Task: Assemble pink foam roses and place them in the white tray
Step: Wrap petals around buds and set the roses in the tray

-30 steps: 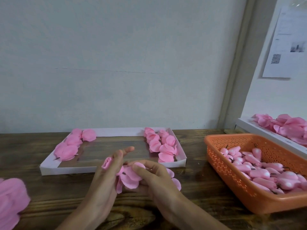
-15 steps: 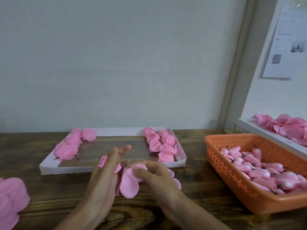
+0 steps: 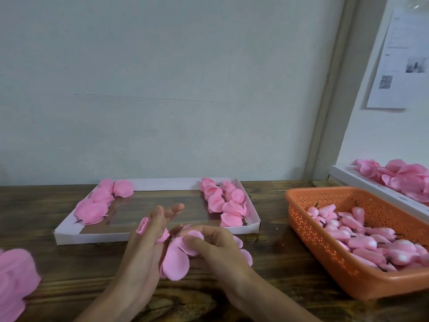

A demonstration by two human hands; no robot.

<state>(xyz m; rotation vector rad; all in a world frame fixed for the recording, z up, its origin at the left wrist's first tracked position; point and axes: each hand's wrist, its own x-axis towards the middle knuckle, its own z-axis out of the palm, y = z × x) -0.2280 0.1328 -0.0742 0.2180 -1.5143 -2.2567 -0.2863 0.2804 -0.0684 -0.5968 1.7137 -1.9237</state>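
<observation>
My left hand holds a pink foam rose bud between its fingers, with the upper fingers stretched out. My right hand pinches a set of pink foam petals just right of the bud, low over the wooden table. The white tray lies just behind both hands. Finished pink roses sit in it at the left end and in a row at the right end.
An orange basket full of pink buds stands at the right. Behind it a white tray holds loose petals. A stack of pink petals lies at the left edge. A wall rises behind the table.
The petal set has dropped lower and opened out under my right hand. My left hand has shifted slightly left with the bud, fingers stretching further.
</observation>
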